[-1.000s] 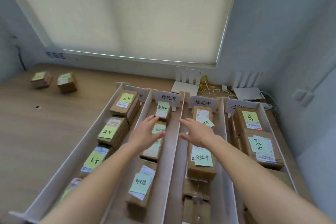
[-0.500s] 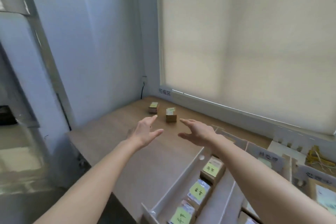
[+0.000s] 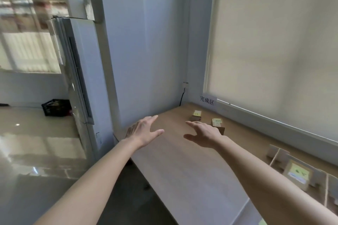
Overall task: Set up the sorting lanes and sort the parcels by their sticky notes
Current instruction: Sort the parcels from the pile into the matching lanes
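Note:
Two small cardboard parcels with yellow sticky notes sit at the far corner of the wooden table (image 3: 182, 160): the farther parcel (image 3: 196, 115) and the nearer parcel (image 3: 217, 124). My left hand (image 3: 141, 132) and my right hand (image 3: 203, 134) are stretched out over the table, fingers straight, holding nothing. My right hand partly covers the nearer parcel. At the right edge the white sorting lanes (image 3: 278, 155) show one parcel with a green note (image 3: 298, 174).
A label with printed characters (image 3: 207, 100) is stuck on the sill by the table corner. A roller blind (image 3: 274, 51) covers the window. A tall white unit (image 3: 80, 82) stands left of the table, with a black crate (image 3: 55, 107) on the glossy floor.
My view has swung left from the sorting lanes to the table's far corner. Both hands stayed outstretched and empty and are now close to the two parcels.

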The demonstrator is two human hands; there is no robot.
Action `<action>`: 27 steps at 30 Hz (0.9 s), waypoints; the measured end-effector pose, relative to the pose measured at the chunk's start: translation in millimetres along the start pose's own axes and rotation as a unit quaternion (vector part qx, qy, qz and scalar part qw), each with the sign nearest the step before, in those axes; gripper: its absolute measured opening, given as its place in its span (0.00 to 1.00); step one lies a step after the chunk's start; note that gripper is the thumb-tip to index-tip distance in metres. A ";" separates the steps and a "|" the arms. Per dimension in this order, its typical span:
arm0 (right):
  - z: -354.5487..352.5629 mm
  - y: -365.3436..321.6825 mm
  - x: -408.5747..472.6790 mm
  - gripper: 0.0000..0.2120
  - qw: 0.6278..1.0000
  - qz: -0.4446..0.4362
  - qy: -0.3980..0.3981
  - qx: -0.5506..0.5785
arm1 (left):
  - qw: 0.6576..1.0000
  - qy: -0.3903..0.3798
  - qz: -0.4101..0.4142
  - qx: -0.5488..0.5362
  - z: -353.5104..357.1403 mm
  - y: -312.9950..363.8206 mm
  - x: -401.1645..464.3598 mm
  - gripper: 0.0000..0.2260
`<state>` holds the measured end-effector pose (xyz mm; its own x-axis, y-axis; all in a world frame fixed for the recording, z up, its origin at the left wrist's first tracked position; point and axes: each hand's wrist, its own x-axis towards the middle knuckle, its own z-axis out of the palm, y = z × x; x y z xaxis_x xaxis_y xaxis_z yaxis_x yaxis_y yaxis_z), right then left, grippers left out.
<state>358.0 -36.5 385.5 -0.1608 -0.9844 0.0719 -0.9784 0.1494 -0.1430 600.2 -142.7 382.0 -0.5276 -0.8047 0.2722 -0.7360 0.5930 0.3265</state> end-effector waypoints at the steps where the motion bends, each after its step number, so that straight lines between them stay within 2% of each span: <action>1: 4.0 -4.9 13.6 0.34 1.000 -0.002 -0.001 -0.002 | 1.000 -0.003 -0.001 0.000 1.6 -11.7 7.3 0.35; 7: 31.3 -17.4 112.2 0.34 1.000 -0.004 -0.007 -0.005 | 0.999 -0.015 -0.009 0.028 18.3 -74.1 77.4 0.34; 14: 60.3 17.6 246.9 0.34 0.999 0.026 -0.016 0.015 | 0.998 -0.065 -0.003 0.017 57.5 -118.9 211.8 0.35; 20: 69.2 74.9 321.7 0.34 0.996 0.083 -0.021 0.026 | 0.995 -0.086 0.036 0.019 97.1 -117.0 322.2 0.33; 27: 64.8 140.4 346.5 0.32 0.986 0.164 -0.029 0.010 | 0.984 -0.143 0.094 -0.041 161.7 -84.0 409.1 0.37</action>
<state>173.3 -362.6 326.3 -0.4600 -0.8871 -0.0387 -0.8720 0.4596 -0.1683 377.6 -526.3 319.6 -0.7579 -0.6481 0.0736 -0.5831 0.7238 0.3688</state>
